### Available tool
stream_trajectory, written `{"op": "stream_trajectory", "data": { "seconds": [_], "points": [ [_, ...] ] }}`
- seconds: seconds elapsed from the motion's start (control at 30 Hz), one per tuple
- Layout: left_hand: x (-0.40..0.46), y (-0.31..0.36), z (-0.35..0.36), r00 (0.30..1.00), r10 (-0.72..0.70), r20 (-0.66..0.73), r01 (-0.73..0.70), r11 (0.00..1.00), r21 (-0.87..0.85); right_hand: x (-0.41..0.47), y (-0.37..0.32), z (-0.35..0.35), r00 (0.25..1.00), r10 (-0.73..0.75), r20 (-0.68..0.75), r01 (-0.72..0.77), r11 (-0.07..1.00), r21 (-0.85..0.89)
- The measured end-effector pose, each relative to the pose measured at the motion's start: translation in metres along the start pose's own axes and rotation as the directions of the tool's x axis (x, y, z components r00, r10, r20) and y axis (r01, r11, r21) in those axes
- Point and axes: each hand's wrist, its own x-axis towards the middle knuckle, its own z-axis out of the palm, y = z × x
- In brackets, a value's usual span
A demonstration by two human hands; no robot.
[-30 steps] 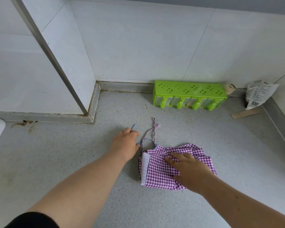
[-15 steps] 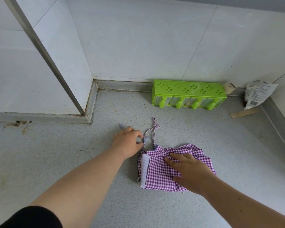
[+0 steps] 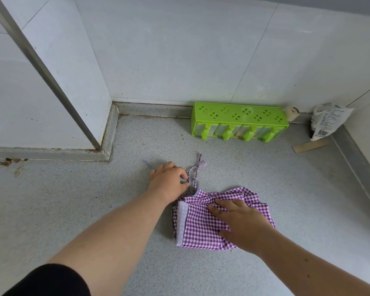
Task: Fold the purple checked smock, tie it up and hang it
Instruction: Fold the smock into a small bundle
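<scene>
Speckled grey desk (image 3: 94, 210), white tiled walls. Green plastic rack (image 3: 239, 122) upper right holds clear tubs. Folded checked smock (image 3: 201, 223) lies centre; right hand (image 3: 241, 225) presses flat, left hand (image 3: 169, 182) pinches its braided tie (image 3: 195, 169).

One head-worn view looks forward and down, close above the counter (image 3: 265, 178), toward the green holder (image 3: 237, 113), probably a spice rack, at the wall.

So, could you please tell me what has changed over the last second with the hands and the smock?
The left hand moved right, from bare counter toward the tie strings, and now pinches them beside the folded purple checked smock. The right hand stayed pressed flat on the smock, which kept its place, as did the green rack by the wall.
</scene>
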Motion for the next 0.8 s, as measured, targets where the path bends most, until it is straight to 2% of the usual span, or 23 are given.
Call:
{"op": "stream_trajectory", "data": {
  "seconds": [0.2,0.4,0.57,0.8],
  "points": [
    [0.003,0.000,0.002,0.994,0.100,0.037,-0.104,0.981,0.163,0.002,0.002,0.002,1.000,-0.004,-0.007,0.004,1.000,-0.004],
    [-0.010,-0.022,-0.014,0.996,0.083,0.021,-0.085,0.936,0.342,0.001,0.004,0.003,1.000,-0.013,-0.014,0.013,1.000,-0.004],
    [-0.022,-0.056,-0.048,0.995,-0.060,0.079,0.008,0.843,0.538,0.001,0.004,0.003,1.000,-0.017,-0.010,0.017,1.000,0.000],
    [-0.044,-0.095,-0.085,0.943,-0.327,0.065,0.203,0.720,0.664,-0.001,0.004,0.003,1.000,-0.024,-0.014,0.023,1.000,-0.021]
  ]
}}
